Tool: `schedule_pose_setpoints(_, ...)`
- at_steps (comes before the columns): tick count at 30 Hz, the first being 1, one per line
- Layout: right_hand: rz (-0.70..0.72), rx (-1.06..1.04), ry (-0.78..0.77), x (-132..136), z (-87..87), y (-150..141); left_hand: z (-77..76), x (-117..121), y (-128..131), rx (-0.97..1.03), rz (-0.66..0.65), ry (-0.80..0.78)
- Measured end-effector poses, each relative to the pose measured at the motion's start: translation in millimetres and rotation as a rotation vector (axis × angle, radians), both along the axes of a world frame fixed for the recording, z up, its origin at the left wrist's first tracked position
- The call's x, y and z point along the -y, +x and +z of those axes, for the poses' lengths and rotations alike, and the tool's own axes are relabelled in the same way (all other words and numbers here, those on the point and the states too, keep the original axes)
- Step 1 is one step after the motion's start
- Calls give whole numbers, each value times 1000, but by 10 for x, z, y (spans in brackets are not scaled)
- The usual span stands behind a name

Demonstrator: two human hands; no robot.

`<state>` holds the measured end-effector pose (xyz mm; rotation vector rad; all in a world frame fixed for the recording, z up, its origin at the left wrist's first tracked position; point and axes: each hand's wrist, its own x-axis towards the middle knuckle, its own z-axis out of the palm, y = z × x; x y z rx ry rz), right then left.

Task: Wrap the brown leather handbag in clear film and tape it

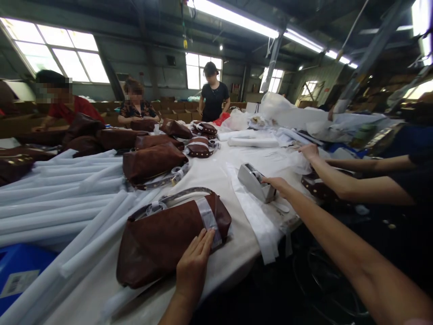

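Note:
A brown handbag [162, 239] lies on its side on the table before me, its strap along the far edge and a pale translucent band [208, 216] wrapped around its right end. My left hand [196, 257] rests open on the bag's front, fingers stretched and touching the lower end of the band. To the right, my right hand [280, 186] reaches to a grey tape dispenser [252, 183]. Its fingers are closed at the tape roll [257, 175]; the strip of tape between them is hard to make out.
White wrapped rolls [64, 194] and more brown handbags [154, 162] cover the left side. A blue box [23, 275] stands at lower left. A co-worker's hands [309, 153] handle clear plastic at the right, above a studded bag [318, 187]. Other people stand across the table.

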<state>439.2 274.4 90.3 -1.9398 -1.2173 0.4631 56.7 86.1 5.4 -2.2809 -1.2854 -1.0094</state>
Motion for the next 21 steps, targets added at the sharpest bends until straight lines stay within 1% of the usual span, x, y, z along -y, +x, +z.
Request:
schedule_pose_setpoints(3,6,-175,-6,-57,-25,-4,-34,-4,-2,15,-3,1)
schedule_pose_setpoints(6,-13,-314,104,-11,9,7,-77,-4,-11,5,-1,-30)
schedule_pose_setpoints(9,-13,-418,242,187,53,69,-95,-4,-14,0,3,-39)
schedule_pose_setpoints(11,4,-479,274,391,46,119,-85,-3,-10,2,1,-26)
schedule_pose_setpoints(14,32,-552,213,693,-48,170,-51,-1,-6,-1,0,-9)
schedule_pose_setpoints(16,44,-568,156,818,-156,177,-34,-1,-6,3,-3,1)
schedule_pose_setpoints(18,41,-545,122,856,-272,169,-28,-4,-7,3,-9,0)
schedule_pose_setpoints(21,6,-440,113,813,-394,167,-30,-6,-8,-1,-16,0)
